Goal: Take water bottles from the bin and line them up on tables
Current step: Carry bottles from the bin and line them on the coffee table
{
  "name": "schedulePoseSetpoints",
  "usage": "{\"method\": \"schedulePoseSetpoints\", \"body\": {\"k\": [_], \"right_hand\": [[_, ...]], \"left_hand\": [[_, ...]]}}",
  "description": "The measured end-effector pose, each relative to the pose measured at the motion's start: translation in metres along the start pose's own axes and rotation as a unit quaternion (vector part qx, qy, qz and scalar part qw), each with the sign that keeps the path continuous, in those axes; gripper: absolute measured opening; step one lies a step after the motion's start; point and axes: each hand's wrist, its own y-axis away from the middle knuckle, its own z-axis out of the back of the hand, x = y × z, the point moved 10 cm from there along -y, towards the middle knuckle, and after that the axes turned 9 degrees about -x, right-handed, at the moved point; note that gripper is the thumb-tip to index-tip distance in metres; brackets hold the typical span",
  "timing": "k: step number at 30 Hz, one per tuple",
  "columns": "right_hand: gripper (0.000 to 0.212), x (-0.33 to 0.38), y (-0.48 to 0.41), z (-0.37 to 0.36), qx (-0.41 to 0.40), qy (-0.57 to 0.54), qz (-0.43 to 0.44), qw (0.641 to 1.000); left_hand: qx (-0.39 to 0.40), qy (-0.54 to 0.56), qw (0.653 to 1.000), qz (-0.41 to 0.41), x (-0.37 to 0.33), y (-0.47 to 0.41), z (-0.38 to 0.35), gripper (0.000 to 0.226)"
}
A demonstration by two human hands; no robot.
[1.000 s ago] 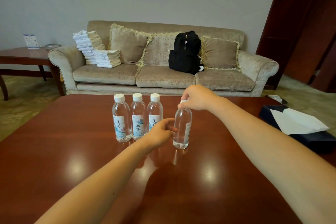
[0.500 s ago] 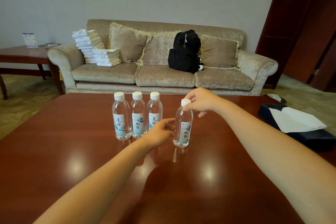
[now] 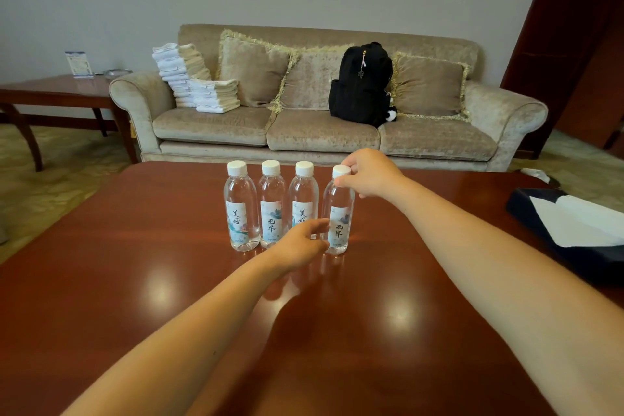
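4th bottle (image 3: 338,213) is stood upright on wood counter (image 3: 135,263); its white cap is pinched by R hand (image 3: 368,174), its lower body held by curled fingers of L hand (image 3: 297,241). Just left of R hand, 3 more bottles (image 3: 271,206) are lined up close tog., labels fwd.

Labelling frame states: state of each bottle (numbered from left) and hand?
Bottle 1: upright, capped, untouched.
Bottle 2: upright, capped, untouched.
Bottle 3: upright, capped, partly behind left hand.
Bottle 4: upright, capped, on table, held by both hands.
Right hand: pinches bottle 4's cap.
Left hand: holds bottle 4's lower body.
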Motion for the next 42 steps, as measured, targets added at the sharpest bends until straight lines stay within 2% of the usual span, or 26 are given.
{"method": "schedulePoseSetpoints", "body": {"k": [10, 14, 17, 20, 24, 29, 35, 42], "right_hand": [[0.022, 0.003, -0.008, -0.004, -0.013, 0.016, -0.007, 1.000], [0.026, 0.000, -0.003, -0.002, -0.017, -0.023, -0.007, 1.000], [0.046, -0.011, 0.008, -0.007, -0.027, -0.078, -0.028, 0.996], [0.072, -0.026, 0.040, -0.015, -0.095, -0.119, -0.045, 0.987], [0.072, -0.035, 0.100, -0.045, -0.138, -0.107, -0.026, 0.984], [0.068, -0.049, 0.139, -0.087, -0.076, -0.015, -0.027, 0.997], [0.068, -0.065, 0.165, -0.115, 0.008, 0.105, -0.042, 0.994], [0.063, -0.067, 0.168, -0.123, 0.045, 0.129, -0.049, 0.989]], "left_hand": [[-0.006, 0.001, 1.000, 0.009, 0.004, -0.004, 0.003, 0.056], [-0.009, 0.001, 1.000, 0.002, 0.001, -0.004, 0.005, 0.057], [-0.015, 0.003, 1.000, -0.006, 0.001, -0.003, 0.004, 0.057], [-0.026, -0.006, 0.999, -0.026, 0.005, 0.002, 0.003, 0.056], [-0.064, -0.062, 0.994, -0.060, 0.023, 0.017, 0.002, 0.052], [-0.106, -0.196, 0.968, -0.117, 0.038, 0.045, -0.002, 0.053], [-0.119, -0.331, 0.928, -0.125, 0.056, 0.064, -0.011, 0.059], [-0.128, -0.352, 0.918, -0.127, 0.056, 0.067, -0.011, 0.058]]}}
